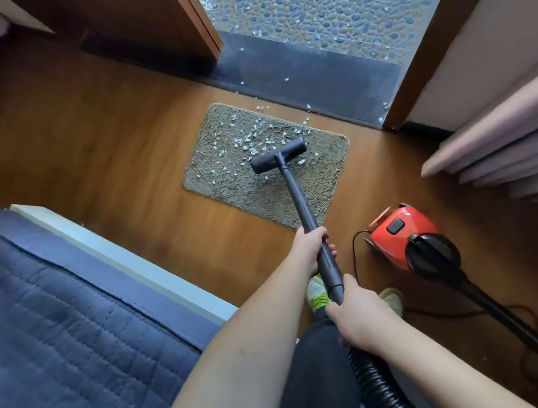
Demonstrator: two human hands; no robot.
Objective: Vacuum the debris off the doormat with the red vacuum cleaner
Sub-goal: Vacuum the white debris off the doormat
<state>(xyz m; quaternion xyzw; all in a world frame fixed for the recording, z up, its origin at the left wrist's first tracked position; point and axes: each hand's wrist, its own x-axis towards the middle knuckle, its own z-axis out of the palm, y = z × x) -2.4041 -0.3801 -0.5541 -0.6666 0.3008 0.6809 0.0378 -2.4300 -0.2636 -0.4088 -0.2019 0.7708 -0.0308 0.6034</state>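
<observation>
Many pale flecks of debris [246,137] lie across the far half of the grey-brown doormat [224,175], with the black floor nozzle [279,155] resting among them. Wooden floor [103,148] carries the mat; a blue quilted bed [57,328] stands left, the red vacuum cleaner [402,235] right. Left hand [309,249] grips the wand [310,222]; right hand [357,318] apparently wraps its hose end.
</observation>
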